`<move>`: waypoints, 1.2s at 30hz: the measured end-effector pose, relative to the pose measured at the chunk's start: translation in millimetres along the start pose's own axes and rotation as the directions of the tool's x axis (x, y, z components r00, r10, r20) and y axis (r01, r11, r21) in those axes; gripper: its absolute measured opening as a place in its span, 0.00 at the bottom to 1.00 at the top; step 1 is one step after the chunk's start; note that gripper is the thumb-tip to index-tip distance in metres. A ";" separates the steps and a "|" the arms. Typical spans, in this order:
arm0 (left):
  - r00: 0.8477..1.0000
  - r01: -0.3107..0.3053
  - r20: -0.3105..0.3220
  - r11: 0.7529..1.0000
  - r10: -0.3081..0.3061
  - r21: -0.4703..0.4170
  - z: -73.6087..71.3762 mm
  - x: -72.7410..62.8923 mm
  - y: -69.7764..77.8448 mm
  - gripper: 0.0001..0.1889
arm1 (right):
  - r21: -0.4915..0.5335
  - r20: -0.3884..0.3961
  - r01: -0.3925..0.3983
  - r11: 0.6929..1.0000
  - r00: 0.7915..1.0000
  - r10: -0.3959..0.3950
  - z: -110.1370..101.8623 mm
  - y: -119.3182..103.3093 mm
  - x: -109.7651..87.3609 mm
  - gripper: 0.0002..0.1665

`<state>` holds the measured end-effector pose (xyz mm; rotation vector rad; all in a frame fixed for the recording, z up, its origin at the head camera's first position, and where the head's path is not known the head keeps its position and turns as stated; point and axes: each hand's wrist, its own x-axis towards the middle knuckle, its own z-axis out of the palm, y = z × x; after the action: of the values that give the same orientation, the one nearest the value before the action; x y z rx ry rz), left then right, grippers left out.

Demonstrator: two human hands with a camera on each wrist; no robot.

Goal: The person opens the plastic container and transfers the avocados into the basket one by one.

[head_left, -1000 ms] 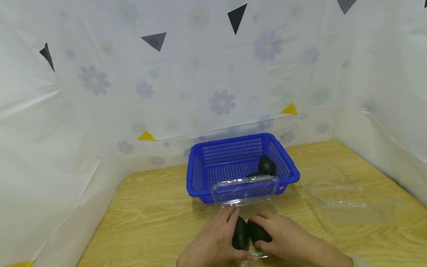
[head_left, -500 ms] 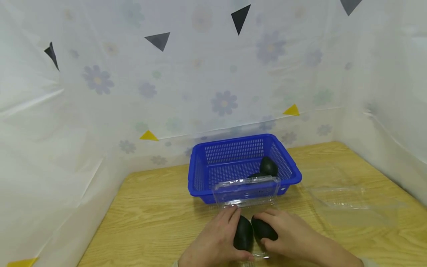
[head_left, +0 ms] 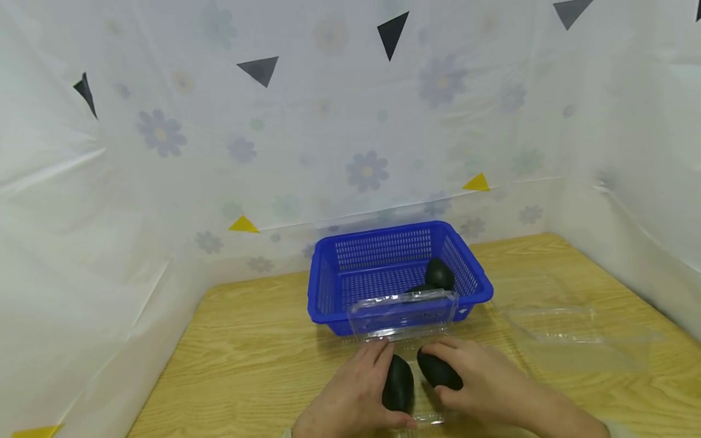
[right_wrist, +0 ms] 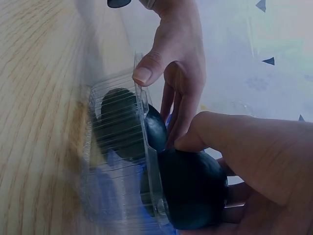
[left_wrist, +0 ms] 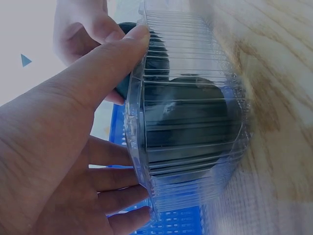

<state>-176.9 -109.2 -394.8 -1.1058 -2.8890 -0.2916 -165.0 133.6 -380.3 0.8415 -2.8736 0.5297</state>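
Note:
An open clear plastic clamshell container [head_left: 402,316] stands before me, its lid raised towards the basket. My left hand [head_left: 350,389] holds its left side, thumb on the near rim and fingers towards the far side. Inside, next to that hand, lies a dark avocado [head_left: 398,386], seen through the ribbed wall in the left wrist view. My right hand [head_left: 482,377] grips a second avocado [head_left: 440,370] between thumb and fingers. In the right wrist view this avocado [right_wrist: 193,188] sits mostly above the rim, its lower part showing through the wall. A narrow gap separates the two avocados.
Behind the container stands a blue plastic basket [head_left: 314,292], with one avocado [head_left: 440,274] and another dark one [head_left: 420,288] partly behind the lid. More clear plastic packaging [head_left: 564,334] lies at the right on the wooden table [head_left: 235,347]. White sheeting surrounds the table.
My right hand has moved slightly right and away with its avocado, so a gap has opened beside the other one. The left hand keeps its place on the container.

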 end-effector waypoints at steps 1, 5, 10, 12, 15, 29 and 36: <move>1.000 -0.001 -0.002 1.000 0.001 0.002 0.0 0.0 0.1 0.56 | 0.004 0.002 -0.005 1.000 1.000 0.005 -1.0 0.0 -0.4 0.30; 1.000 -0.001 -0.007 1.000 0.001 -0.002 0.1 0.6 0.5 0.56 | 0.006 -0.003 -0.004 1.000 1.000 0.004 -5.3 -0.4 -1.5 0.30; 1.000 -0.001 -0.010 1.000 0.001 -0.018 -0.1 0.8 0.7 0.55 | -0.022 -0.056 0.026 0.999 0.998 -0.027 -11.4 -1.1 -4.0 0.29; 1.000 -0.002 -0.011 1.000 0.002 -0.021 -0.3 0.8 0.7 0.55 | -0.027 -0.072 0.030 0.999 0.997 -0.032 -14.8 -1.4 -5.1 0.29; 1.000 -0.001 -0.013 1.000 0.001 -0.019 -0.7 0.7 0.9 0.55 | -0.034 -0.090 0.042 0.999 0.995 -0.045 -20.0 -1.5 -6.6 0.28; 1.000 -0.005 -0.031 1.000 0.005 0.000 0.2 0.9 1.6 0.55 | -0.008 -0.044 0.028 1.000 0.999 -0.028 -45.4 5.3 -10.8 0.28; 1.000 0.016 0.000 1.000 -0.016 0.001 -0.3 1.4 2.3 0.57 | 0.007 -0.043 -0.007 1.000 0.999 0.007 -62.1 12.0 -14.6 0.29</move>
<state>-176.4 -106.7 -394.0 -1.0830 -2.8991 -0.2907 -159.2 172.5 -328.7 0.8111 -2.8384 0.5511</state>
